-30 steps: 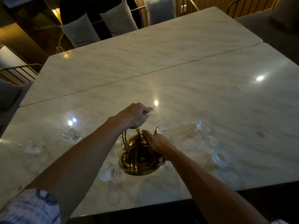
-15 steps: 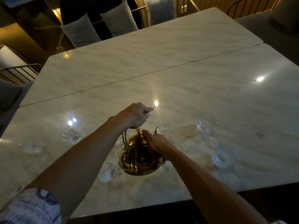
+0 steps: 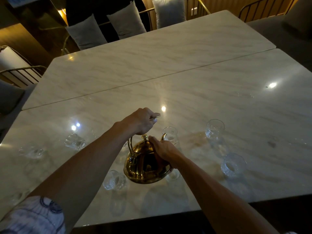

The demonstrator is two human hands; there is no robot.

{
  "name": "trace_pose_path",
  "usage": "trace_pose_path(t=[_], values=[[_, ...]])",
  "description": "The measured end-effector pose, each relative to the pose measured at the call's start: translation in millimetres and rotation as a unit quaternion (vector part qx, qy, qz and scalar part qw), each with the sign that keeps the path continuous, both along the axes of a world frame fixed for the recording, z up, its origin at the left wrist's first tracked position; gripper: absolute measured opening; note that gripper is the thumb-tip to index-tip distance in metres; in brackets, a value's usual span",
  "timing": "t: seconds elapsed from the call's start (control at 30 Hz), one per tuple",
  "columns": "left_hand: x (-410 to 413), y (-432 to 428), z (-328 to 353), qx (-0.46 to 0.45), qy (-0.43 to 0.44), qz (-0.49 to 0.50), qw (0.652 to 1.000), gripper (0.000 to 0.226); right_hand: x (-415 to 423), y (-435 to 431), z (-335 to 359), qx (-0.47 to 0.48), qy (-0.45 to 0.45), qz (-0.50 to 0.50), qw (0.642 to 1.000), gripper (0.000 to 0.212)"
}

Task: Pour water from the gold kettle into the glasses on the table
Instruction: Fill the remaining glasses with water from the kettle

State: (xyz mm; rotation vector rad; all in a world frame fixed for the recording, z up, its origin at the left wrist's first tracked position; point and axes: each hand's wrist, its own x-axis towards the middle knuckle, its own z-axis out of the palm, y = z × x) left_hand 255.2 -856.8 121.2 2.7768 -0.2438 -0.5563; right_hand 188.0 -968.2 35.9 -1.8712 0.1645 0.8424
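Note:
The gold kettle (image 3: 143,163) hangs just above the marble table (image 3: 194,98), near its front edge. My left hand (image 3: 141,121) grips the top of the kettle's arched handle. My right hand (image 3: 163,150) rests on the kettle's right side by the lid, fingers pressed against it. The curved spout (image 3: 163,136) points away from me, right at the rim of a clear glass (image 3: 170,135). Several other clear glasses stand around the kettle: one at front left (image 3: 114,180), one partly hidden under its right side (image 3: 173,174), two on the right (image 3: 215,130) (image 3: 233,164).
Two more glasses stand far left (image 3: 75,141) (image 3: 33,152). A seam (image 3: 152,81) splits the two marble tabletops. Chairs with grey cushions (image 3: 125,21) line the far side, and a metal-railed chair (image 3: 18,73) stands at left. The table's front edge runs just below my arms.

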Motion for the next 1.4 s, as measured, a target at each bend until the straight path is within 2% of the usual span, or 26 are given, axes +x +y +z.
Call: trace_pose_path(t=[0.13,0.2,0.3,0.53,0.73,0.9,1.13,1.4], values=[[0.2,0.6,-0.2,0.003,-0.003,0.002,1.0,0.038,1.0,0.1,-0.7,-0.02,-0.035,0.049,0.998,0.063],[-0.8,0.4,-0.1,-0.004,-0.002,0.002,1.0,0.037,0.9,-0.4,-2.1,-0.027,-0.042,0.051,0.997,0.065],[-3.8,0.9,0.7,-0.015,-0.009,0.005,1.0,0.038,-0.3,-0.7,-3.9,-0.011,-0.028,0.004,1.0,0.077],[-15.9,7.4,-0.5,-0.046,-0.035,0.013,0.998,0.039,-2.5,1.7,-11.3,-0.006,-0.061,-0.008,0.998,0.073],[-47.0,12.8,2.6,-0.085,-0.134,0.0,0.987,0.041,-8.3,1.2,-18.8,-0.025,-0.118,-0.018,0.993,0.075],[-69.7,18.6,6.5,-0.089,-0.183,0.004,0.979,0.043,-14.8,1.8,-11.7,-0.022,-0.165,-0.014,0.986,0.07],[-97.1,26.3,14.9,-0.088,-0.18,0.05,0.978,0.042,-33.4,11.4,-8.6,-0.021,-0.148,0.02,0.989,0.078],[-137.0,29.1,18.5,-0.089,-0.15,0.065,0.983,0.041,-74.7,18.0,-8.2,-0.012,-0.148,0.037,0.988,0.073]])
